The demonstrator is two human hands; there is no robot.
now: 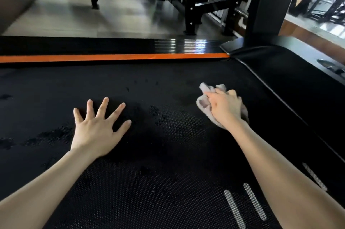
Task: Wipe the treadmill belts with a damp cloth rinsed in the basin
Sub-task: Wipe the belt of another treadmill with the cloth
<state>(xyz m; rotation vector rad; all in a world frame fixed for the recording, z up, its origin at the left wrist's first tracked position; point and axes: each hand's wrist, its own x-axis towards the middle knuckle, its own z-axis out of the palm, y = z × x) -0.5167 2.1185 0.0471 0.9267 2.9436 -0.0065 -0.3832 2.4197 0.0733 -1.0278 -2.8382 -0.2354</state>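
Belt: the black textured treadmill belt [168, 182] fills the view from 9 o'clock round through 6 o'clock to 3 o'clock. Darker damp patches [158, 115] show near its middle and out toward 9 o'clock.
Left hand: the left hand [97, 128] lies palm down on the belt at about 8 o'clock. Its fingers are straight and spread wide, and it holds nothing.
Cloth: a pale pinkish cloth [202, 103] sits bunched on the belt at about 3 o'clock, under the right hand.
Right hand: the right hand [224, 107] has its fingers curled over the cloth, gripping it against the belt. It is a little blurred.
Belt markings: pale dashed stripes [233, 208] lie on the belt at 5 o'clock.
Room: a grey floor [65, 14] lies beyond the treadmill at 11 o'clock. A black steel frame [188, 5] stands on it from 12 to 1 o'clock.
Far edge: a black ribbed side rail [74, 45] with an orange stripe [112, 58] runs across at 12 o'clock, from the left border to the hood.
Right edge: the black motor hood [289, 68] bounds the belt from 2 to 3 o'clock. An upright post [267, 5] rises from it at 1 o'clock.
Open room: bare belt lies between the two hands and from the left hand out toward 9 o'clock. The cloth is near the hood's edge, but apart from it.
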